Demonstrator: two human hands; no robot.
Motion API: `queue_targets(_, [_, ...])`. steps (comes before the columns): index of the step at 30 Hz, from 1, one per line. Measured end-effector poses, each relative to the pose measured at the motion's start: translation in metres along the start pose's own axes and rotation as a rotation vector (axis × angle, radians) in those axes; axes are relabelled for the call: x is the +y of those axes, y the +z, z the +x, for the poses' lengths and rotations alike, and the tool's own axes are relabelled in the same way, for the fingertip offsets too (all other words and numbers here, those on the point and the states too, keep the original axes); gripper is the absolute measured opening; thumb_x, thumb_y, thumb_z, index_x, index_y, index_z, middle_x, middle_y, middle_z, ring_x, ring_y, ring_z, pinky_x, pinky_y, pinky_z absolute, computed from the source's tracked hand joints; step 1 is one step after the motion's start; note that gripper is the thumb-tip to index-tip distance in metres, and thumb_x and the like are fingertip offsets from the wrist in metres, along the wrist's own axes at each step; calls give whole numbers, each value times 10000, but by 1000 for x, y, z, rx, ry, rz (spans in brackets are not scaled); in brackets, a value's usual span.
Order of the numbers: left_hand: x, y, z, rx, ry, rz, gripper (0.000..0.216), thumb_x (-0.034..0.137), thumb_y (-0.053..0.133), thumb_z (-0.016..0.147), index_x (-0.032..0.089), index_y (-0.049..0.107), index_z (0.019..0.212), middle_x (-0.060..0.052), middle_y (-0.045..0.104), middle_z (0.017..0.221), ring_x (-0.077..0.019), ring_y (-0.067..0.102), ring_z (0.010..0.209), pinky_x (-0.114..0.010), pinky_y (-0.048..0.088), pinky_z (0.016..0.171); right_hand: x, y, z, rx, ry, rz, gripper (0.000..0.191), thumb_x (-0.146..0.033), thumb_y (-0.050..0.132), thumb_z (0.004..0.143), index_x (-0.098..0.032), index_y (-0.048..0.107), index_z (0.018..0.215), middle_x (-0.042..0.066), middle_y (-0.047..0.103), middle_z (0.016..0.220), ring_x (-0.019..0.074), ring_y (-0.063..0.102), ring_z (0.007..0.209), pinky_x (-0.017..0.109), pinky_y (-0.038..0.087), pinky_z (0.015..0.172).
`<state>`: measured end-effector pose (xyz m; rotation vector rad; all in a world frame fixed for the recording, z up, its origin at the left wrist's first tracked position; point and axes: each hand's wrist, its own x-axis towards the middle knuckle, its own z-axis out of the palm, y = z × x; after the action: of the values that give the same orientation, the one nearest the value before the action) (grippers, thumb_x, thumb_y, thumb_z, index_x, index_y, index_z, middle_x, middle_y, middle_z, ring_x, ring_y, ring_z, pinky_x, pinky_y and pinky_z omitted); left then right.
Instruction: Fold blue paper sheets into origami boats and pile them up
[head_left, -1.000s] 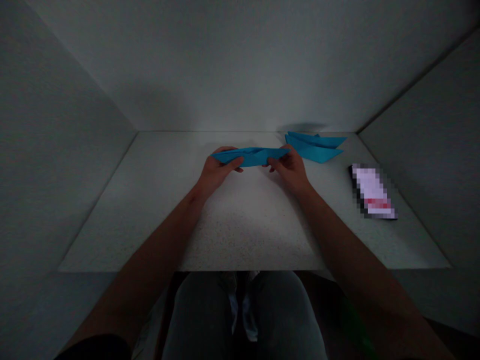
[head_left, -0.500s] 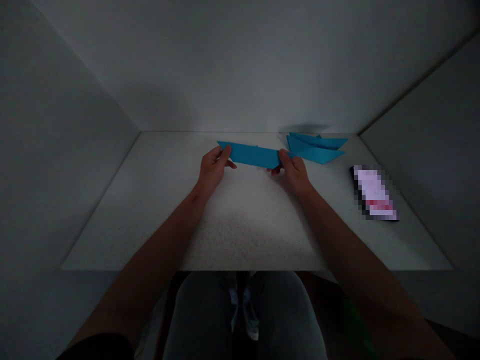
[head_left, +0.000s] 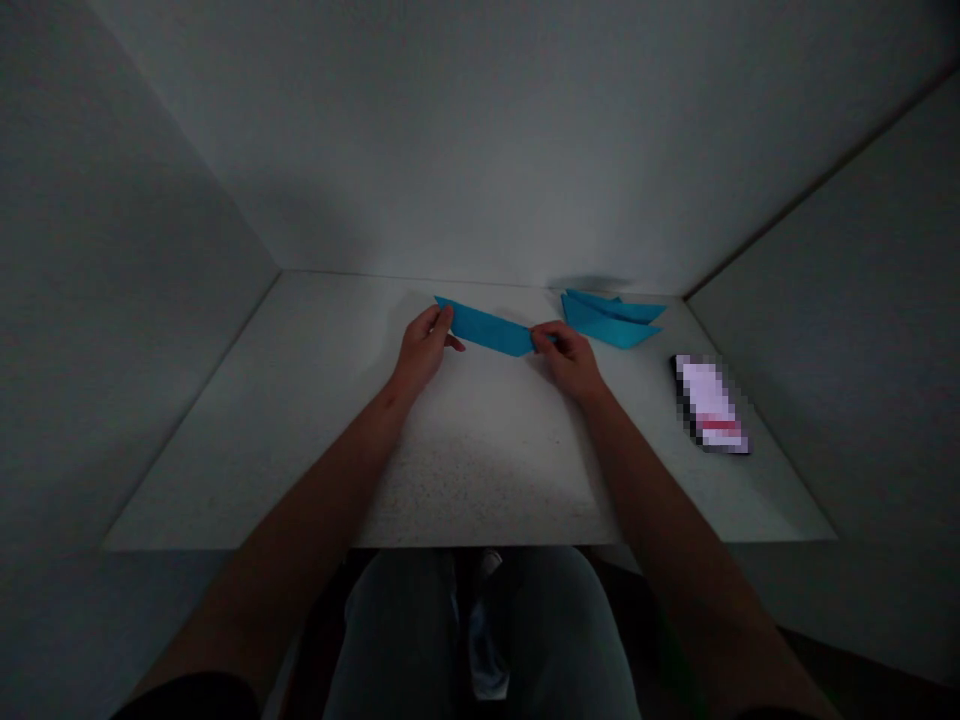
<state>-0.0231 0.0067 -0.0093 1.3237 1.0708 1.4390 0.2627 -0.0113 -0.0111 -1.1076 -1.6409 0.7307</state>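
A folded strip of blue paper (head_left: 491, 330) with slanted ends is stretched between my two hands above the white tabletop. My left hand (head_left: 425, 343) pinches its left end, thumb on the near face and the other fingers mostly behind. At the right end, my right hand (head_left: 568, 357) grips the tip between thumb and fingertips, which hide part of that corner. Just beyond my right hand rests a folded blue paper boat (head_left: 611, 320), pointed at its ends; it may be more than one piece nested together.
A phone (head_left: 711, 405) with a lit, blurred screen lies at the right of the white table (head_left: 480, 480). Walls close off the back (head_left: 465, 140) and both sides. My knees are below the table's front edge.
My right hand has shifted its grip, its fingers now bunched at the strip's right tip. The strip tilts more downward to the right. The whole view has turned slightly.
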Motion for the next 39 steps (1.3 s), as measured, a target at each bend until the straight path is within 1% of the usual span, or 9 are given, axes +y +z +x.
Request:
queue_targets(4, [3,2,-2,-9,3,-34,683,895,754,893,220,653,874,-18,691,801,-139,699,602,-261,638,583,-5,0,-2,-59,7,-92,410,-657,819,923,-256,786,996,43,777,950,207,664,808,357,541,743])
queue_targets(9, [4,-3,-2,150,-27,-136,768,932,575,983,240,601,1316,-91,813,1112,-106,657,518,-266,613,519,-12,-2,-7,-14,-32,-218,323,-580,723,986,-261,770,980,100,725,1083,225,643,856,405,595,803])
queue_targets(12, [3,-3,-1,183,-34,-153,772,926,587,975,243,560,1335,-85,794,1150,-91,634,479,-267,598,500,-11,-11,-26,81,-26,-308,251,-502,671,1033,-264,746,1004,130,696,1165,273,680,1009,472,634,946])
queue_targets(18, [-1,0,-2,142,-52,-156,685,860,592,1015,233,573,1289,-37,776,1059,-101,639,473,-272,572,497,-7,-81,-67,169,68,-700,236,-385,603,1059,-221,768,1103,177,633,1316,291,699,1009,545,638,1025])
queue_targets(22, [-1,0,-4,81,-42,-139,624,801,553,1065,217,584,1283,-18,776,944,-115,636,474,-271,547,516,-15,-118,-78,308,194,-966,448,-347,583,1059,-168,698,1453,237,548,1503,316,720,1086,540,642,1003])
queue_targets(26, [4,1,-6,41,-46,-115,633,806,563,1047,212,587,1265,-15,780,902,-124,639,478,-282,537,535,-18,-103,-104,344,169,-991,558,-379,638,1055,-182,614,1576,248,514,1538,362,694,1287,530,641,1049])
queue_targets(30, [6,3,-6,37,-72,-94,599,787,561,1050,218,606,1231,-1,768,851,-132,627,474,-288,520,540,-17,-74,-122,143,225,-971,409,-376,632,1064,-175,733,1406,228,586,1496,307,749,1074,498,645,986])
queue_targets(33, [4,3,-6,16,-67,-75,599,784,568,1046,211,638,1205,-9,767,851,-140,647,500,-295,525,565,-17,-67,-114,4,216,-1001,404,-375,624,1080,-195,746,1420,208,663,1516,346,725,1244,534,587,1118])
queue_targets(39, [-1,2,-5,-19,-29,-23,752,905,535,989,198,687,1194,-41,777,890,-149,654,540,-324,538,613,-19,-67,-94,-21,321,-1035,578,-448,594,1111,-205,612,1635,190,555,1780,424,611,1476,635,479,1250])
